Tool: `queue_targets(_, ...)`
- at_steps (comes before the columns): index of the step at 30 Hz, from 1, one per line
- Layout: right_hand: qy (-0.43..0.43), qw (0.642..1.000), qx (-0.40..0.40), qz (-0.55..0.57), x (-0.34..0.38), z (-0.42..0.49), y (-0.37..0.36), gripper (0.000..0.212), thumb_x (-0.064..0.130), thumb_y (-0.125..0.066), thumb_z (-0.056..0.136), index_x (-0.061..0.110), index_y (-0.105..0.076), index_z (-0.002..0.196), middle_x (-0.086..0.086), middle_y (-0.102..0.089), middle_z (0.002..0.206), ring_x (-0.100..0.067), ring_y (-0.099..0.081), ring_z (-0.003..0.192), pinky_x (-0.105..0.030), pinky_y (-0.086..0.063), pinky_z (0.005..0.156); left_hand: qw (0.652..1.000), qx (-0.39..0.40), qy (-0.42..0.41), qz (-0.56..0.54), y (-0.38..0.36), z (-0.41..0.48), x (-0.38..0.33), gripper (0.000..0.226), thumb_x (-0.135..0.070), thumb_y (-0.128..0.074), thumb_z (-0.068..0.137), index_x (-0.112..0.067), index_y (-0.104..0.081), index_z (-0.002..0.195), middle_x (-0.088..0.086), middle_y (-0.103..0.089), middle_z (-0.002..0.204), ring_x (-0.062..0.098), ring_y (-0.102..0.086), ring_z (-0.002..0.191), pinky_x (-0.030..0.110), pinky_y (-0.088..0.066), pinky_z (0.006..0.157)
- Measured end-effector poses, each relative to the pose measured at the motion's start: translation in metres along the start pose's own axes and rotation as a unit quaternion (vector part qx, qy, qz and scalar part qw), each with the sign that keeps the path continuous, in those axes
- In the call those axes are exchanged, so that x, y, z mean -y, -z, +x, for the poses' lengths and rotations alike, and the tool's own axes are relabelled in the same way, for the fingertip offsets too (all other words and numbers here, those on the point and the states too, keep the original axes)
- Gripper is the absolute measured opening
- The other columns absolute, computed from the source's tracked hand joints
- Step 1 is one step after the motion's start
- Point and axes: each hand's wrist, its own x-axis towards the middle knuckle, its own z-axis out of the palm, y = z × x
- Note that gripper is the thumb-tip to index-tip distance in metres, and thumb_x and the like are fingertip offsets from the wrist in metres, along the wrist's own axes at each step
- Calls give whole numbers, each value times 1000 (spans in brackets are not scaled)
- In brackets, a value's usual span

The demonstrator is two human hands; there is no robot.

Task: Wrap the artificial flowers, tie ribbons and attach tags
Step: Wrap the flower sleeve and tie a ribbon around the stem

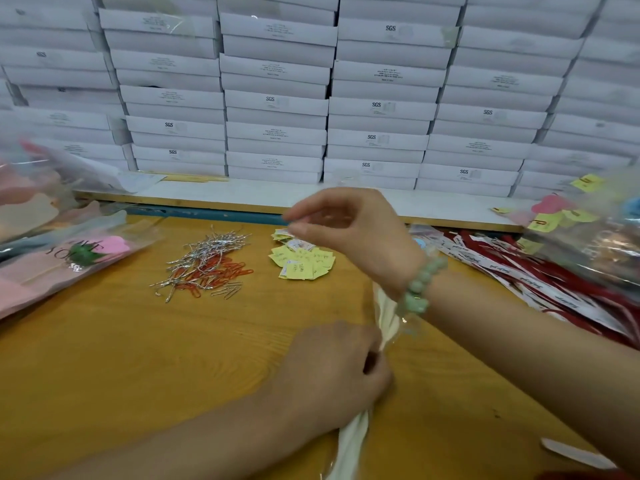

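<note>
Cream wrapper [350,445] in left hand [332,375], right hand [349,233] above

"sgs" on white boxes [390,28]

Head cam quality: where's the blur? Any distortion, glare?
Head view: motion blur on the fingertips of the right hand and on the plastic-wrapped flowers at both side edges; the paper clips, yellow tags and the left hand gripping the cream wrap are sharper. Head view: wide-angle bowing curves the white box stack. Head view: soft even light, faint shadows, mild sheen on the plastic.
</note>
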Motion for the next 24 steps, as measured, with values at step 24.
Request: queue_targets(24,-204,921,-75,325,-50,-97,46,20,12,-70,74,8,-61,92,-13,-72,91,-23,-71,99,-15,-52,46,998,-31,-44,-16,4,-2,-2,36,-38,-47,91,-33,-33,59,-5,-39,51,16,-47,59,21,-30,48)
